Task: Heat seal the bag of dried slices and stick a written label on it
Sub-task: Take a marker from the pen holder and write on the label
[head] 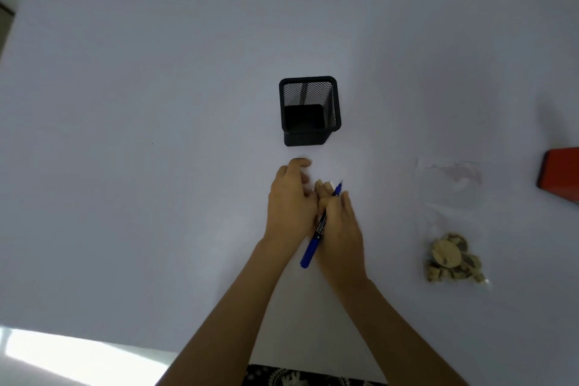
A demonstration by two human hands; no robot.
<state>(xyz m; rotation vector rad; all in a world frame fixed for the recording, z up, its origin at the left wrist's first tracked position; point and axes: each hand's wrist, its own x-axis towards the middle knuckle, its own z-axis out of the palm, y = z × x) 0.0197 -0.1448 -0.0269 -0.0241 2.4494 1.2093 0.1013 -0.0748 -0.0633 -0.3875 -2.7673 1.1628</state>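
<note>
Right hand: our right hand (340, 229) grips the blue pen (319, 227), fingers (344, 200) curled round its barrel, tip pointing to 12 o'clock.
Left hand: our left hand (289, 200) lies just beside the right, touching it — fingers loosely bent; we cannot tell whether they hold anything.
Bag: the clear bag of dried slices (452, 255) lies flat on the desk (125, 166) at 3 o'clock of our hands, well apart.
Holder: a black mesh pen holder (309, 111) stands upright at 12 o'clock.
Red object: at the right edge — only partly seen (560, 174).
</note>
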